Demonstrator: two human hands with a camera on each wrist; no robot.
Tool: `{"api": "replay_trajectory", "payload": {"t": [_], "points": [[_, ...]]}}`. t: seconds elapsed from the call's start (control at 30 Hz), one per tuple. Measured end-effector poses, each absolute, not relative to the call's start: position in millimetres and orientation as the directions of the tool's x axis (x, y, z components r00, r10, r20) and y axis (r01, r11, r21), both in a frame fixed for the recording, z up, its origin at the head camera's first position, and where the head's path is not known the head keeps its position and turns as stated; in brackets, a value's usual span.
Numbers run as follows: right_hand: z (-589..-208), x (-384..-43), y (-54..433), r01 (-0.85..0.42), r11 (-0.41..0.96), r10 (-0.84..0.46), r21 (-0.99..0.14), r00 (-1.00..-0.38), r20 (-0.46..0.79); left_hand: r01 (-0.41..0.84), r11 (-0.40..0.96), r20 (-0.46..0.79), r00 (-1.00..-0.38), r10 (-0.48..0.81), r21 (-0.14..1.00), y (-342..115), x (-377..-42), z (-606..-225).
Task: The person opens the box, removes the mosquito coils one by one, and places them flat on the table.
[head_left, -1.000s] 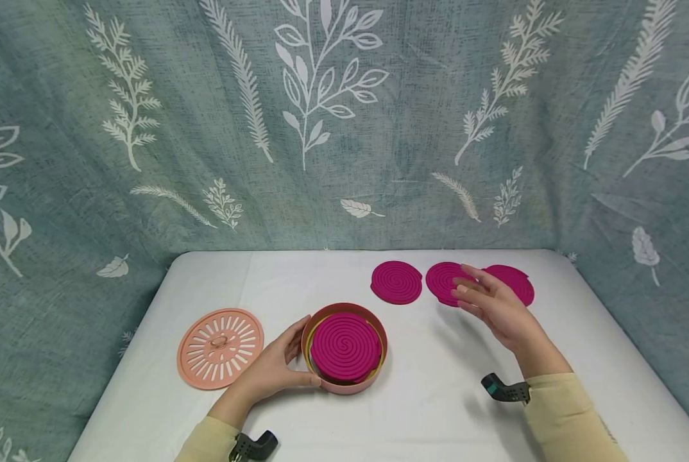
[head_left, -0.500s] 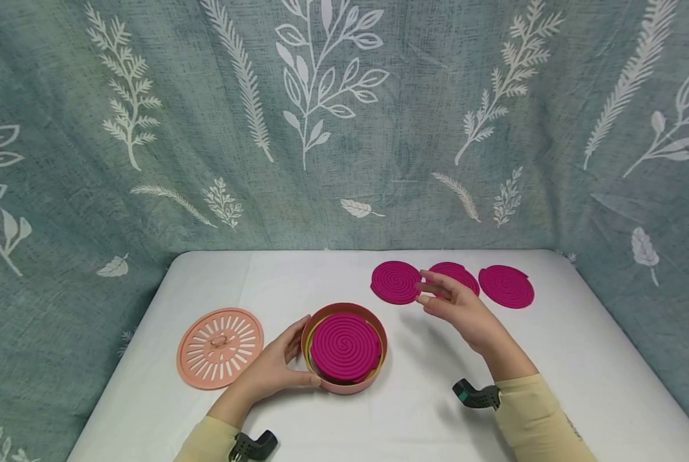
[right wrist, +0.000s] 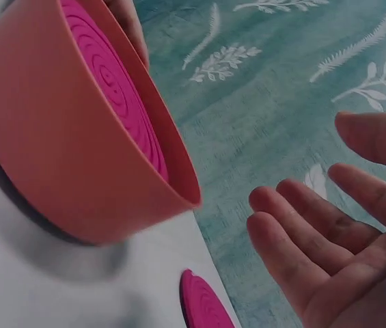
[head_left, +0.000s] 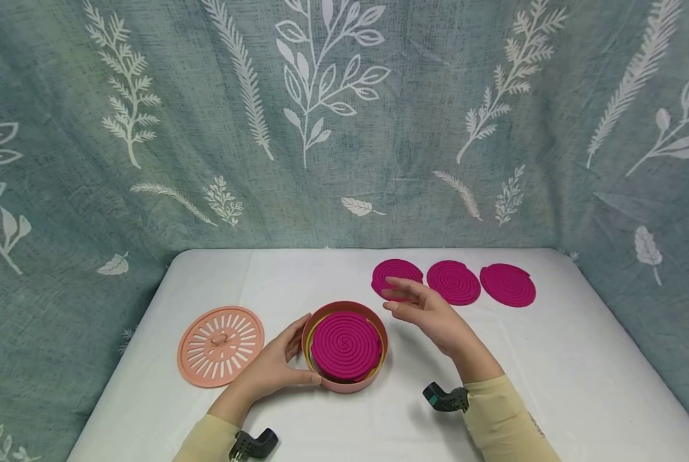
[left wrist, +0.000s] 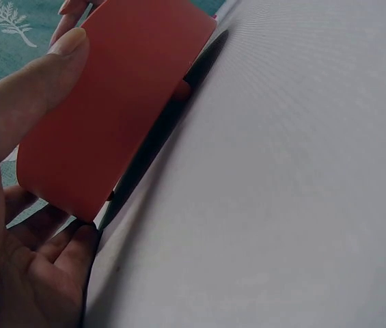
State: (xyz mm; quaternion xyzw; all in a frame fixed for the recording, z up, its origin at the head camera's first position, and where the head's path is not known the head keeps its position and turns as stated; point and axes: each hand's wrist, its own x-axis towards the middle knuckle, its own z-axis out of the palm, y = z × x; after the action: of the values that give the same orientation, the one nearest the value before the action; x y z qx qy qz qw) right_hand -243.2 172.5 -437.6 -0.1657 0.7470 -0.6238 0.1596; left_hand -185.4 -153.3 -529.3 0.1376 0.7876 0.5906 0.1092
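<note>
A round coral mosquito coil holder [head_left: 347, 387] stands on the table with a magenta spiral mosquito coil [head_left: 346, 346] lying inside it. My left hand [head_left: 266, 372] holds the holder's left side; in the left wrist view the thumb [left wrist: 56, 68] lies along its wall, the fingers round the other side. Over the table, right of the holder, hovers my right hand [head_left: 428, 314], fingers spread and holding nothing. Its fingertips overlap the leftmost loose coil [head_left: 399, 266] in the head view. Two more coils, a middle one [head_left: 454, 282] and a right one [head_left: 507, 285], lie flat in the same row.
Left of the holder lies a round coral lid [head_left: 220, 347] with radial slots and a small loop handle. The white-covered table [head_left: 581, 372] ends at a green leaf-patterned curtain [head_left: 321, 192] behind and at both sides.
My right hand has moved left from above the middle and right coils toward the holder, uncovering those two coils. The left hand and the holder have stayed in place.
</note>
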Motion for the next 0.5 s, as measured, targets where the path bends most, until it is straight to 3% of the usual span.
{"api": "replay_trajectory", "payload": {"t": [0.5], "points": [[-448, -236, 151, -0.005, 0.144, -0.546, -0.990, -0.835, -0.075, 0.088, 0.241, -0.004, -0.934, 0.356, 0.967, -153, -186, -529]]}}
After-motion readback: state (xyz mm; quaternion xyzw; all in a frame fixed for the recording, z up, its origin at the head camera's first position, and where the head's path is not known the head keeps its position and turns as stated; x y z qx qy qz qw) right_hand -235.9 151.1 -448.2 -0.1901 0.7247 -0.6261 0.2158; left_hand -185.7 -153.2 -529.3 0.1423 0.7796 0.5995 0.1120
